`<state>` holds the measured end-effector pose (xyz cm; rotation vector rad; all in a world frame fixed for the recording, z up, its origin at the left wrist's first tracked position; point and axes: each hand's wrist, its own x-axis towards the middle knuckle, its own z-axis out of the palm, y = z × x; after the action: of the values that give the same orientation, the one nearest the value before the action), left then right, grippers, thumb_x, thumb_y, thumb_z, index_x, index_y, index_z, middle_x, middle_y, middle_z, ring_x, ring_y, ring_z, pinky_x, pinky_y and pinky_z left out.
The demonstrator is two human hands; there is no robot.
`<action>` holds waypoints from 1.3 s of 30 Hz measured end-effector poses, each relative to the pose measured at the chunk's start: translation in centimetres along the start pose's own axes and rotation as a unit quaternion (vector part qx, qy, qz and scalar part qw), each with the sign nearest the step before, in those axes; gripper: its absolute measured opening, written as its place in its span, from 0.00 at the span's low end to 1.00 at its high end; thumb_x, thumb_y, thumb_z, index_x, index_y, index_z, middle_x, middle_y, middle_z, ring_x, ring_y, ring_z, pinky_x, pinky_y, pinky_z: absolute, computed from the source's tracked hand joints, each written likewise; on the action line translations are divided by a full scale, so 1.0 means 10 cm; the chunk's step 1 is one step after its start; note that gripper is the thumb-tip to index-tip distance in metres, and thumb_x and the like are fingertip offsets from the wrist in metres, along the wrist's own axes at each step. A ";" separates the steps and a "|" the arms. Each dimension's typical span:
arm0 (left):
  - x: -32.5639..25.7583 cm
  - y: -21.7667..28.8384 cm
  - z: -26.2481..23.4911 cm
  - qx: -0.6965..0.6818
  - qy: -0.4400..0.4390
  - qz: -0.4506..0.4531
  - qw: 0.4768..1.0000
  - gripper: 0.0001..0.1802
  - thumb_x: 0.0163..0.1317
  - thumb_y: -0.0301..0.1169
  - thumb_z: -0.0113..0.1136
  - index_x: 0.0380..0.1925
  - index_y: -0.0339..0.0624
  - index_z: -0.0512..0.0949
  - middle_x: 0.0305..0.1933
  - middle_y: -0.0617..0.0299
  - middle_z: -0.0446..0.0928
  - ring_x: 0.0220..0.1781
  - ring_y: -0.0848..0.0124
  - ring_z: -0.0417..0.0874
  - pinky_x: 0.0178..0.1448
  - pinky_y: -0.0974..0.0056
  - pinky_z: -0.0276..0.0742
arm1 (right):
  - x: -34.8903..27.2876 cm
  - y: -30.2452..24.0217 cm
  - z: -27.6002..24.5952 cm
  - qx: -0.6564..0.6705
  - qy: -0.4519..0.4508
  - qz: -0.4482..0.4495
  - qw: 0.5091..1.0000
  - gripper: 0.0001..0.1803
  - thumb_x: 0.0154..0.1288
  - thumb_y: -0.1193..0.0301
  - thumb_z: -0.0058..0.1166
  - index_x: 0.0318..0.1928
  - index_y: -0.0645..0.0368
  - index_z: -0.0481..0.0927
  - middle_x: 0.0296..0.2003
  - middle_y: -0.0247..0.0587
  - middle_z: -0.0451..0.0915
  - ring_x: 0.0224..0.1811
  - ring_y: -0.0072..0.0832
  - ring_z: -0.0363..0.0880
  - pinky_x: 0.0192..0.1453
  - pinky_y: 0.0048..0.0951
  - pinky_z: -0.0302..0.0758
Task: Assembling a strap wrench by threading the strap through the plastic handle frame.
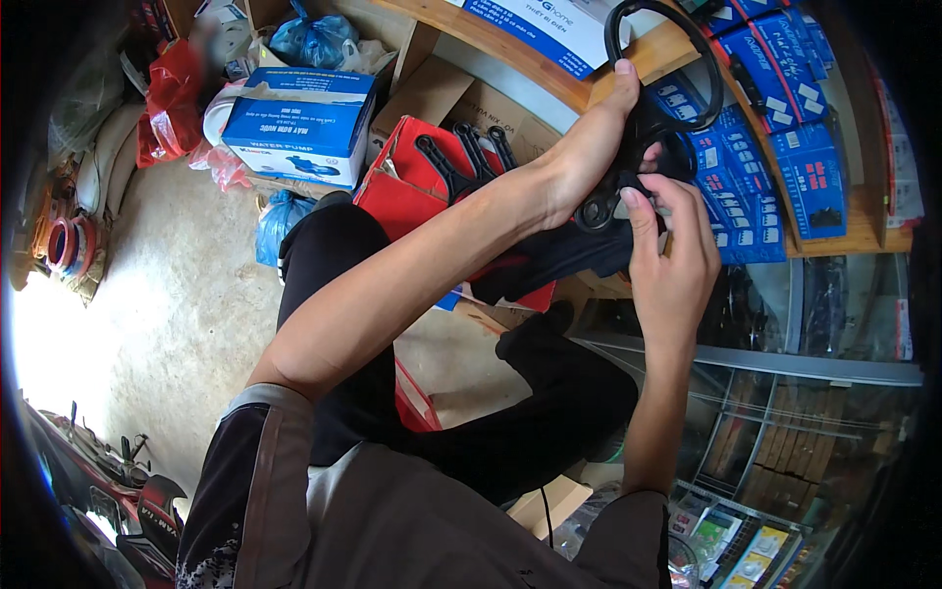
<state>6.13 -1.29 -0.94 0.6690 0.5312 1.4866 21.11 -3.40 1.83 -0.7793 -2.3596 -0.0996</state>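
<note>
- I see the black plastic device with a large round loop raised at upper right, before blue printed cardboard packages.
- My left hand wraps it, thumb against the loop, presumably steadying it.
- My right hand, half-curled, pinches its lower part between fingertips, likely for finer control.

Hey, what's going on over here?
A seated person is handling a black looped item with both bare hands. The left hand grips it, thumb up near the big loop, while the right hand has its thumb and fingertips at a small black part lower down. Nearby are an open red box and blue packages. Exactly what the item is, I can't tell.
</note>
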 end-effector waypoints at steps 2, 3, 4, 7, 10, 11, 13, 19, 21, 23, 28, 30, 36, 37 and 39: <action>0.01 -0.01 -0.01 -0.023 -0.024 -0.008 0.999 0.39 0.79 0.67 0.25 0.36 0.46 0.72 0.30 0.70 0.71 0.32 0.77 0.70 0.41 0.68 0.71 | -0.03 0.04 0.01 -0.008 -0.012 0.002 1.000 0.10 0.72 0.72 0.63 0.48 0.64 0.81 0.39 0.47 0.82 0.41 0.47 0.84 0.45 0.41 0.79; 0.00 -0.03 -0.02 -0.024 -0.025 -0.009 0.999 0.39 0.79 0.67 0.25 0.36 0.46 0.72 0.30 0.70 0.71 0.32 0.77 0.70 0.41 0.68 0.71 | -0.03 0.06 0.02 -0.014 -0.024 0.004 1.000 0.09 0.73 0.72 0.62 0.48 0.64 0.80 0.39 0.48 0.82 0.41 0.49 0.83 0.44 0.42 0.78; -0.01 -0.04 -0.04 0.007 -0.031 0.009 0.999 0.38 0.80 0.67 0.25 0.38 0.46 0.73 0.31 0.70 0.71 0.33 0.77 0.70 0.43 0.69 0.71 | -0.02 0.07 0.02 -0.014 -0.025 0.004 1.000 0.09 0.73 0.72 0.62 0.48 0.64 0.80 0.39 0.48 0.82 0.41 0.49 0.83 0.44 0.42 0.78; 0.01 -0.07 -0.03 0.040 -0.021 0.030 0.999 0.37 0.80 0.66 0.26 0.43 0.45 0.74 0.33 0.70 0.71 0.35 0.78 0.69 0.45 0.69 0.70 | -0.01 0.09 -0.01 -0.003 -0.040 -0.031 0.999 0.07 0.73 0.73 0.60 0.46 0.64 0.80 0.37 0.49 0.81 0.40 0.50 0.83 0.43 0.43 0.78; 0.05 -0.08 0.00 0.030 0.000 0.010 1.000 0.35 0.81 0.64 0.29 0.49 0.46 0.75 0.38 0.70 0.73 0.37 0.78 0.69 0.49 0.70 0.70 | -0.03 0.10 -0.05 0.019 -0.072 -0.079 0.994 0.06 0.73 0.74 0.61 0.45 0.64 0.80 0.37 0.49 0.80 0.39 0.49 0.83 0.41 0.43 0.77; 0.05 -0.10 0.01 0.054 0.010 0.024 0.998 0.37 0.81 0.64 0.26 0.51 0.43 0.75 0.39 0.66 0.73 0.39 0.75 0.70 0.50 0.66 0.70 | -0.02 0.12 -0.04 0.001 -0.077 -0.098 0.992 0.06 0.72 0.75 0.61 0.45 0.64 0.80 0.37 0.48 0.80 0.38 0.49 0.83 0.41 0.42 0.77; 0.02 -0.12 0.03 0.086 0.035 0.030 0.995 0.41 0.81 0.64 0.25 0.59 0.38 0.73 0.47 0.60 0.74 0.46 0.70 0.72 0.57 0.60 0.70 | 0.03 0.17 -0.03 -0.027 -0.083 -0.139 0.986 0.06 0.70 0.77 0.62 0.45 0.63 0.81 0.36 0.48 0.79 0.38 0.48 0.83 0.40 0.42 0.77; -0.07 -0.10 0.02 0.090 0.043 0.007 0.995 0.38 0.81 0.64 0.26 0.57 0.41 0.72 0.47 0.63 0.75 0.45 0.71 0.71 0.59 0.63 0.68 | 0.15 0.19 -0.07 -0.016 -0.120 -0.142 0.982 0.05 0.73 0.77 0.58 0.45 0.66 0.80 0.35 0.51 0.78 0.36 0.52 0.80 0.40 0.42 0.76; -0.03 -0.12 0.00 0.111 0.036 0.008 0.993 0.37 0.80 0.66 0.27 0.41 0.45 0.73 0.35 0.67 0.72 0.39 0.74 0.70 0.53 0.66 0.67 | 0.05 0.15 -0.04 0.011 -0.142 -0.116 0.983 0.05 0.73 0.79 0.55 0.46 0.66 0.80 0.37 0.52 0.79 0.38 0.55 0.79 0.41 0.42 0.76; -0.03 -0.16 0.01 0.107 0.042 0.009 0.993 0.37 0.80 0.66 0.26 0.41 0.45 0.73 0.36 0.67 0.72 0.39 0.74 0.70 0.53 0.66 0.67 | 0.03 0.20 -0.02 0.018 -0.141 -0.114 0.983 0.06 0.73 0.79 0.55 0.47 0.66 0.80 0.37 0.53 0.79 0.38 0.56 0.79 0.41 0.42 0.76; -0.05 -0.28 -0.02 0.098 0.015 0.042 0.994 0.46 0.80 0.64 0.20 0.71 0.34 0.67 0.73 0.45 0.69 0.73 0.60 0.67 0.81 0.52 0.55 | 0.08 0.29 0.01 0.005 -0.119 -0.112 0.987 0.06 0.72 0.80 0.54 0.47 0.67 0.80 0.38 0.55 0.81 0.39 0.58 0.80 0.42 0.41 0.77; 0.09 -0.42 -0.10 0.163 0.064 0.050 0.983 0.52 0.77 0.70 0.18 0.57 0.32 0.77 0.57 0.47 0.79 0.58 0.63 0.77 0.67 0.55 0.70 | 0.00 0.19 0.07 0.029 -0.103 -0.093 0.990 0.05 0.72 0.78 0.54 0.45 0.65 0.79 0.37 0.54 0.81 0.39 0.57 0.81 0.40 0.43 0.77; 0.06 -0.35 0.03 0.122 0.066 0.035 0.990 0.48 0.74 0.74 0.21 0.40 0.41 0.76 0.33 0.63 0.73 0.35 0.73 0.70 0.40 0.67 0.68 | -0.01 0.35 0.09 0.038 -0.038 -0.031 0.998 0.03 0.70 0.77 0.53 0.41 0.62 0.78 0.34 0.54 0.82 0.37 0.57 0.82 0.38 0.45 0.77; 0.08 -0.35 0.08 0.009 0.095 0.072 0.993 0.44 0.76 0.71 0.26 0.38 0.42 0.76 0.29 0.64 0.73 0.31 0.73 0.70 0.38 0.68 0.67 | 0.02 0.30 0.16 0.048 -0.020 -0.026 0.998 0.02 0.70 0.77 0.54 0.41 0.61 0.78 0.34 0.54 0.82 0.37 0.57 0.82 0.38 0.45 0.77; 0.07 -0.35 0.03 0.079 0.101 0.108 0.986 0.45 0.73 0.76 0.23 0.36 0.46 0.74 0.33 0.69 0.71 0.35 0.76 0.70 0.42 0.67 0.69 | -0.01 0.21 0.24 0.053 0.005 0.008 0.999 0.02 0.69 0.77 0.54 0.41 0.61 0.77 0.34 0.55 0.82 0.37 0.58 0.82 0.37 0.47 0.76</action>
<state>8.88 -0.47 -3.05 0.7216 0.7573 1.7412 21.05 -1.11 -0.35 -0.7447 -2.3272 0.0280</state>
